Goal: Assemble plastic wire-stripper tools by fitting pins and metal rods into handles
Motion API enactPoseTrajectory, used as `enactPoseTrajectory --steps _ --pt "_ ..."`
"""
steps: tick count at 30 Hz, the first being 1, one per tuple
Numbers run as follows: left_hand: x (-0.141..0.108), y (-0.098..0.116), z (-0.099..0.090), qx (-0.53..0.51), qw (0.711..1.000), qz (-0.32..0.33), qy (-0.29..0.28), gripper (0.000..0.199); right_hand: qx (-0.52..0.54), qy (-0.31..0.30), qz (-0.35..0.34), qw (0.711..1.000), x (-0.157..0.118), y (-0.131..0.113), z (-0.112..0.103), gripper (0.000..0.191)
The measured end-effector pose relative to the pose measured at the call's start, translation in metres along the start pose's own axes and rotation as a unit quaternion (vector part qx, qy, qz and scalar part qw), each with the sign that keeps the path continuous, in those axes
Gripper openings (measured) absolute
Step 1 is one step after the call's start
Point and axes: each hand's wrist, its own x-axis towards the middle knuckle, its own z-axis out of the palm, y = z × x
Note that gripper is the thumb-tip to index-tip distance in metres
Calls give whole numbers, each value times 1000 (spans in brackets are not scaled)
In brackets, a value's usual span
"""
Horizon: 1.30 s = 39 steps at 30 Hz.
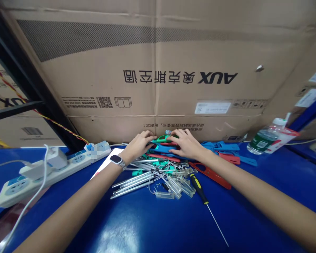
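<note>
My left hand [138,144], with a watch [117,160] on its wrist, curls its fingers round the left ends of a small stack of plastic pieces. My right hand [187,144] grips the right ends, its thumb below its fingers. On top lies a green plastic piece [162,138], with a blue plastic piece [160,149] under it. Fingers partly hide both. Just below the hands, a red piece [164,156] lies across a heap of silver metal rods [133,182], green parts and clear plastic tubes [175,186] with thin white wires.
A screwdriver [199,188] lies right of the heap. Blue and red pieces [228,158] are behind my right forearm. A power strip [76,160] stands left, a bottle [263,138] and a cup [283,138] right. A large cardboard box [107,63] closes off the back.
</note>
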Motion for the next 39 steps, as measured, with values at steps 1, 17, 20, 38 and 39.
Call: enactPoseTrajectory --steps 1,17,20,38,39 --pt "-2 0 -2 12 1000 6 4 28 -10 -3 -6 1000 2 0 0 36" --pt "-8 -12 -10 97 993 -5 -70 11 -61 -1 -13 998 24 -21 12 30" --pt "-11 -7 -12 80 995 -53 -7 9 -77 -14 1 997 30 -20 14 28" --pt "-7 14 5 -68 977 -178 -94 27 -29 -8 74 997 26 -17 22 38" --pt "-5 14 5 -73 977 -174 -99 26 -26 -8 78 997 26 -17 23 39"
